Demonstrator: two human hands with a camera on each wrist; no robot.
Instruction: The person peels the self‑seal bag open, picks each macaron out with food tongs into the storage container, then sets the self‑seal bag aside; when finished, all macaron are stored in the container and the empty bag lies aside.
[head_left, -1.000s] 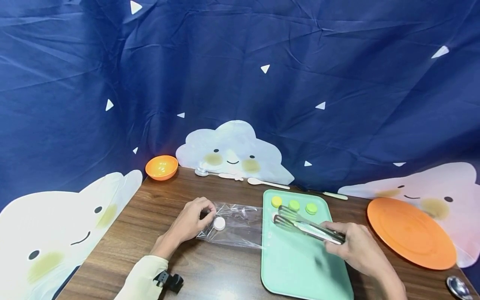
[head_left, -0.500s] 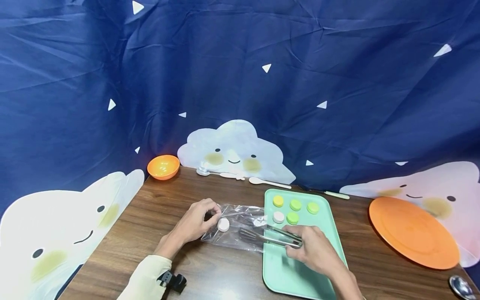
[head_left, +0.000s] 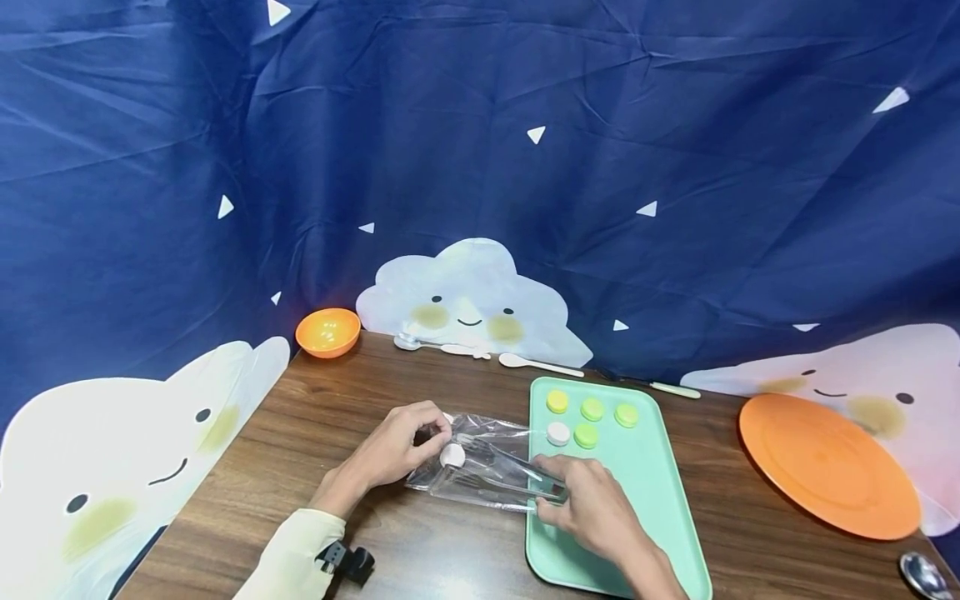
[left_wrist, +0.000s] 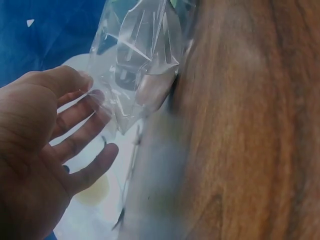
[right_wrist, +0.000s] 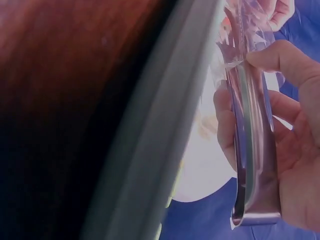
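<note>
Plastic bag (head_left: pixel 480 467) lying flat on the wooden surface (head_left: pixel 315 433), its left end pinched by the left hand (head_left: pixel 397 450) beside a white disc (head_left: pixel 452 455), while right-hand (head_left: pixel 592 512) fingers grip metal tongs (head_left: pixel 510 475) reaching leftward inside.

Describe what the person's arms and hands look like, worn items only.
Both hands are bare: no gloves, rings or markings show in any view. The left hand comes out of a pale cream long sleeve, with a small black strapped device fixed near its cuff. The right hand shows a bare wrist and forearm, with no sleeve in the head view. No cables are visible.
</note>
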